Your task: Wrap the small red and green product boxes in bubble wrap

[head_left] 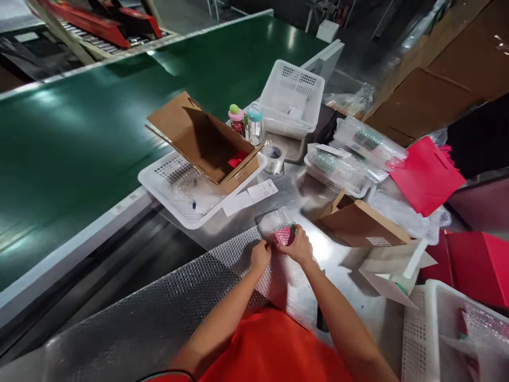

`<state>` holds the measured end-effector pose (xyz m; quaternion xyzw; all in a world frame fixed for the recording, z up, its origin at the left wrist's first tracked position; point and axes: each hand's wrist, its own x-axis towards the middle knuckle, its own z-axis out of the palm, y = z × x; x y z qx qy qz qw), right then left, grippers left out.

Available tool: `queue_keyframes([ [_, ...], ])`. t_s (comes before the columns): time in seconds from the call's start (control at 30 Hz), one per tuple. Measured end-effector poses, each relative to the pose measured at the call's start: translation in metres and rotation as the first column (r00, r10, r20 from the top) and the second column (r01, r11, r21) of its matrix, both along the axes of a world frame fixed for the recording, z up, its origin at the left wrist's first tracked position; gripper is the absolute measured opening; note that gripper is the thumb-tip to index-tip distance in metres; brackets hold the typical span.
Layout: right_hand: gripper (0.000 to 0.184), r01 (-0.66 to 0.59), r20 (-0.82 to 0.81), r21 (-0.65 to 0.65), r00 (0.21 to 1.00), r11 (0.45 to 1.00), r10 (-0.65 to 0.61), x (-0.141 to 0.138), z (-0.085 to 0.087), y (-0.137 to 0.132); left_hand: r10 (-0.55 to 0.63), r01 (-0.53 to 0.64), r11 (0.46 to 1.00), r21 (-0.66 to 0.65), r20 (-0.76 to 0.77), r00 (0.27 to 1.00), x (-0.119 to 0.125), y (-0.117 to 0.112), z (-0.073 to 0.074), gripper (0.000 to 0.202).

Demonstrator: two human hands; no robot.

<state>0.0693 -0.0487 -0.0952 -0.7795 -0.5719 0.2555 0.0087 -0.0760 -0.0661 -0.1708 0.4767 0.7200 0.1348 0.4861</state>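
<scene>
A long sheet of bubble wrap [207, 281] stretches from the lower left across the metal table in front of me. Part of it lies over a small pink item [283, 234] with a bit of green at its right edge; its exact kind is hidden by the film. My right hand [300, 246] is closed around the right side of this wrapped item. My left hand [261, 255] is closed at its lower left, fingers pinching the bubble wrap. Just beyond both hands lie white paper slips [251, 197].
A white basket [191, 220] carries an open cardboard box [191, 127] at left, beside a tape roll [274, 159] and two bottles [255, 124]. Another cardboard box [361, 220], red envelopes [427, 175] and baskets crowd the right. A green conveyor belt [99, 122] runs behind.
</scene>
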Motion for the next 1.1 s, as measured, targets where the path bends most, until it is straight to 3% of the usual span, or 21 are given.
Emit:
queue_keyframes([
  [0.1,0.092,-0.03,0.051,0.067,0.998,0.997,0.027,-0.005,-0.008,-0.007,-0.17,0.184,0.978,0.099,-0.132,0.976,-0.005,-0.031,0.011,0.038],
  [0.17,0.094,-0.044,0.071,0.12,0.997,0.992,0.035,-0.011,-0.016,-0.015,-0.331,0.391,0.912,0.123,-0.343,0.879,-0.015,-0.056,0.014,0.054],
  [0.23,0.092,-0.049,0.062,0.163,0.997,0.985,0.04,-0.012,-0.023,-0.021,-0.437,0.523,0.851,0.041,-0.497,0.75,-0.024,-0.076,0.013,0.071],
  [0.33,0.091,-0.057,0.014,0.193,0.998,0.98,0.056,-0.007,-0.029,-0.025,-0.494,0.552,0.832,-0.051,-0.521,0.696,-0.033,-0.09,0.008,0.084],
  [0.5,0.094,-0.045,-0.011,0.159,0.999,0.986,0.047,-0.007,-0.023,-0.025,-0.509,0.592,0.804,-0.053,-0.576,0.64,-0.036,-0.088,0.003,0.083],
  [0.67,0.098,-0.073,-0.041,0.053,0.996,0.996,0.075,-0.005,-0.012,-0.019,-0.558,0.638,0.764,-0.096,-0.596,0.577,-0.035,-0.083,0.011,0.08],
  [0.73,0.087,-0.089,-0.095,0.113,0.99,0.99,0.1,0.011,-0.009,-0.025,-0.565,0.656,0.75,-0.086,-0.601,0.566,-0.036,-0.081,0.017,0.074],
  [0.83,0.057,-0.018,-0.15,0.35,0.986,0.937,0.075,0.05,-0.011,-0.065,-0.548,0.667,0.744,-0.053,-0.62,0.562,-0.038,-0.077,0.022,0.064],
  [0.9,0.045,0.117,-0.109,0.409,0.991,0.905,-0.079,0.074,-0.018,-0.111,-0.525,0.667,0.744,-0.033,-0.646,0.554,-0.042,-0.075,0.021,0.064],
  [1.0,0.046,0.322,0.075,0.261,0.933,0.91,-0.351,0.085,-0.037,-0.181,-0.51,0.663,0.748,-0.037,-0.671,0.538,-0.052,-0.072,0.014,0.072],
  [1.1,0.056,0.406,0.192,0.104,0.887,0.908,-0.419,0.074,-0.055,-0.219,-0.546,0.671,0.738,-0.07,-0.648,0.532,-0.063,-0.065,0.01,0.079],
])
